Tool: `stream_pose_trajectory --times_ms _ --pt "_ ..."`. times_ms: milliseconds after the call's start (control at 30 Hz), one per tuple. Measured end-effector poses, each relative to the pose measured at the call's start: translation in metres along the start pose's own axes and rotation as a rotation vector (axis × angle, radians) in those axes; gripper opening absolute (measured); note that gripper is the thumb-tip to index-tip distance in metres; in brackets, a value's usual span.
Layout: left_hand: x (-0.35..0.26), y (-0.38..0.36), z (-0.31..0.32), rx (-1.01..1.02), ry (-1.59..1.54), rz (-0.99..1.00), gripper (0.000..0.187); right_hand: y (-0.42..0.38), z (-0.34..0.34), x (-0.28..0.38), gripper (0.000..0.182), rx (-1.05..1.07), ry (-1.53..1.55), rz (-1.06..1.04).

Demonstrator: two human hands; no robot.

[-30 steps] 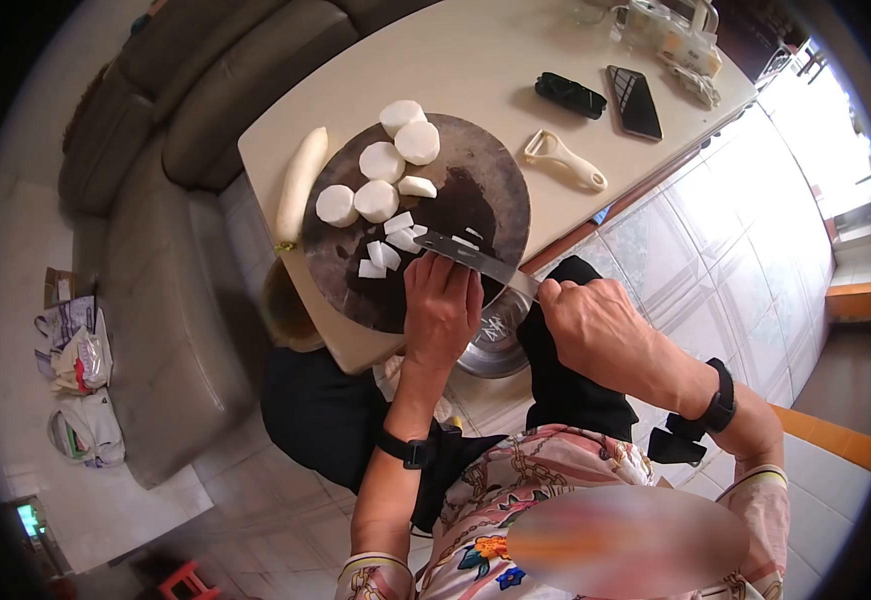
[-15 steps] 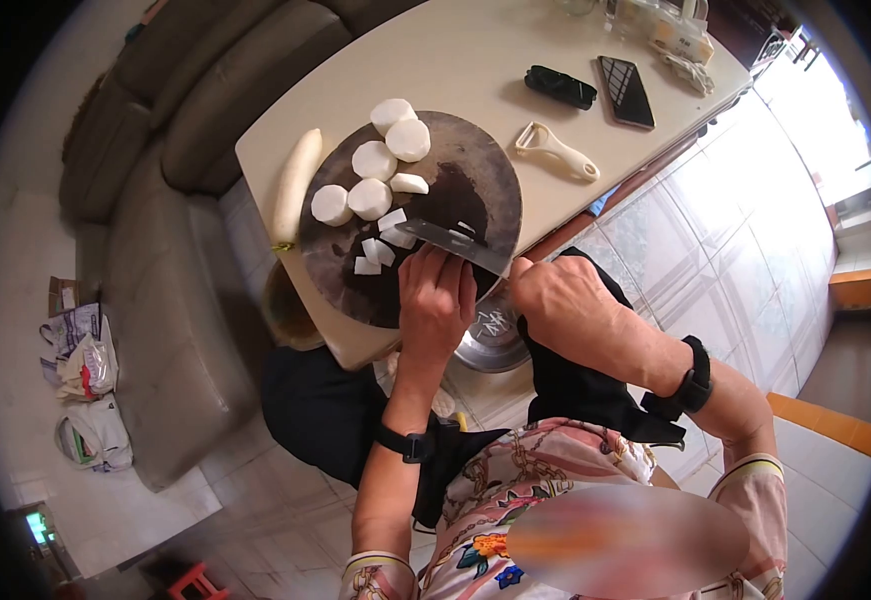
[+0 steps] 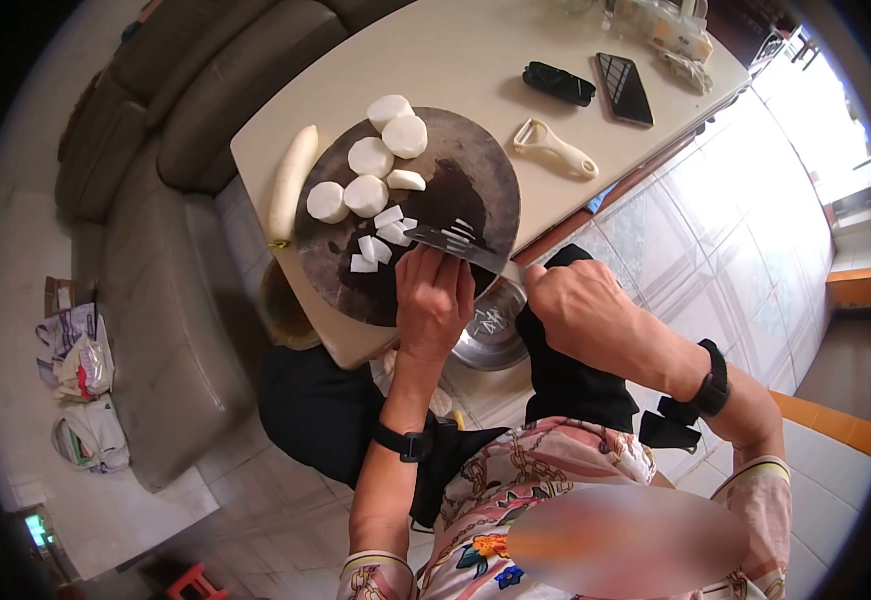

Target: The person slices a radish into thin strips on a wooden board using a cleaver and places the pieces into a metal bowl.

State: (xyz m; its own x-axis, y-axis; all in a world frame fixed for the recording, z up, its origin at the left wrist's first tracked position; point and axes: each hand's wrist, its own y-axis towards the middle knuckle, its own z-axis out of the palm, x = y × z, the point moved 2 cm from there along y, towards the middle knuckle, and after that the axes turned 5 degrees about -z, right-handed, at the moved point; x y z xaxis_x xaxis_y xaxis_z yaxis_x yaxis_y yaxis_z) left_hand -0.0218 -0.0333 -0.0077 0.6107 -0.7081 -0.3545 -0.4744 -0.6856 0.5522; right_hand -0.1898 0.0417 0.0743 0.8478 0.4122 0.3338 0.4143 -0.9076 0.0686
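Note:
My right hand [image 3: 582, 312] is wrapped round the handle of a kitchen knife [image 3: 463, 250]. Its blade lies across a round wooden chopping board [image 3: 340, 283], close against the curled fingertips of my left hand [image 3: 433, 303]. Those fingers press down on a piece of white radish, mostly hidden beneath them. Several thin radish strips [image 3: 461, 230] lie just beyond the blade. Left of the knife sit several small radish chunks [image 3: 375, 247]. Thick peeled radish rounds [image 3: 366, 195] stand on the board's far left part, with a thinner slice [image 3: 406, 180] beside them.
A whole radish [image 3: 293, 185] lies left of the board on the table [image 3: 455, 50]. To the right are a peeler [image 3: 555, 148], a black case [image 3: 559, 84] and a phone [image 3: 624, 89]. Below the table edge, a metal bowl [image 3: 488, 340] holds white strips. A sofa [image 3: 205, 330] stands left.
More thin radish strips have appeared beyond the blade. My right hand and the knife handle have shifted slightly right, while my left hand stays nearly in place.

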Motion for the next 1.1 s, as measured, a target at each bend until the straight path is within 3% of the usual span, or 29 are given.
stream_pose_trajectory --times_ms 367,567,933,1100 --pt "-0.002 0.001 -0.002 -0.04 -0.007 0.017 0.023 0.006 0.004 0.003 0.015 -0.089 -0.065 0.0" --pt "0.0 -0.001 0.0 -0.032 -0.008 0.013 0.02 -0.003 -0.002 0.003 0.014 -0.016 0.042 0.042" --pt "-0.003 0.0 -0.002 -0.039 0.006 0.012 0.017 0.013 0.006 0.008 0.014 0.045 -0.107 0.014" --pt "-0.002 -0.001 -0.002 -0.069 0.01 0.01 0.018 0.004 0.004 0.004 0.013 -0.058 -0.068 0.03"
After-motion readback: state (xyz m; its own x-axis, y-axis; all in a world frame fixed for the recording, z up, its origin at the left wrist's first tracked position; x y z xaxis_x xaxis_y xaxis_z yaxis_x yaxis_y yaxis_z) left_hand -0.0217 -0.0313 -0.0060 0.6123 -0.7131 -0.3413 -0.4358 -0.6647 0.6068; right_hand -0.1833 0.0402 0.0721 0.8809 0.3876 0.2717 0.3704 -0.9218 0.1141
